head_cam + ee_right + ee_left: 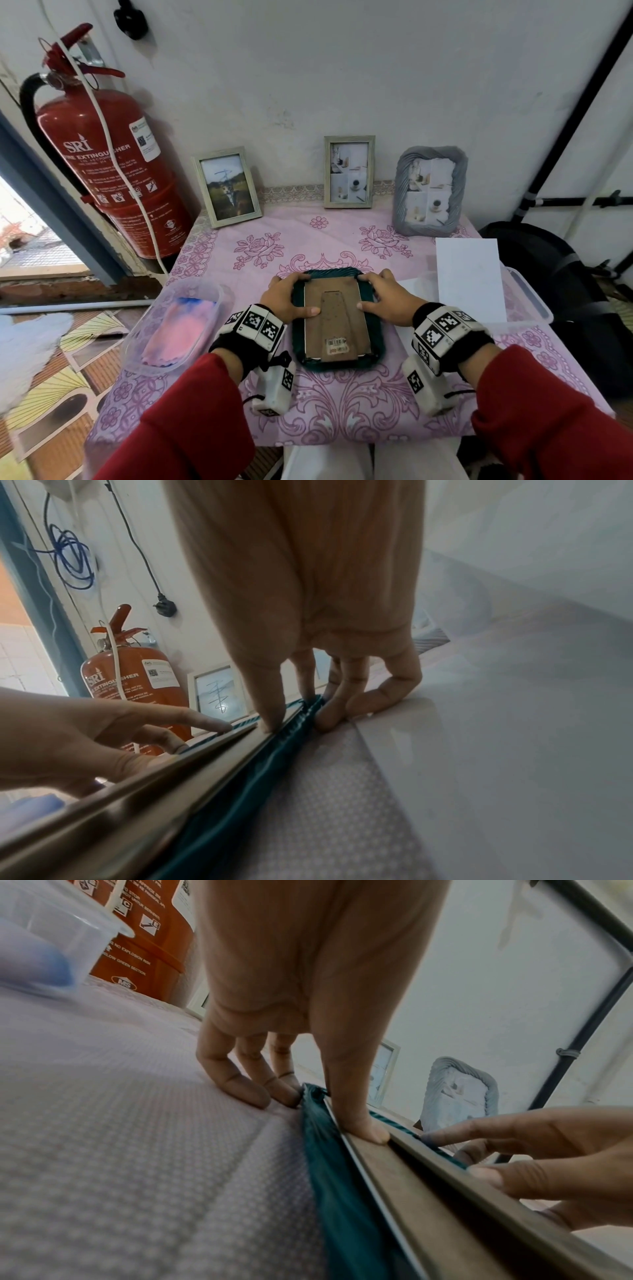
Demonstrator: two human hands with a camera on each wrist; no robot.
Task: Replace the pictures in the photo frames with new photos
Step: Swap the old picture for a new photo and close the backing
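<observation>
A teal photo frame (328, 273) lies face down in the middle of the table, its brown backing board (337, 308) and folded stand facing up. My left hand (291, 298) grips the frame's upper left corner, thumb pressed on the backing board (411, 1177) and fingers (246, 1091) curled against the teal frame's (329, 1150) outer edge. My right hand (380, 294) grips the upper right corner the same way, fingers (342, 710) curled at the teal frame's (260, 777) rim. White photo sheets (469, 277) lie to the right.
Three frames stand along the back wall: a wooden one (227, 186) at the left, another (348, 171) in the middle, a grey one (430, 190) at the right. A clear tub (171, 329) with pink and blue contents sits left. A red fire extinguisher (113, 164) hangs beyond it.
</observation>
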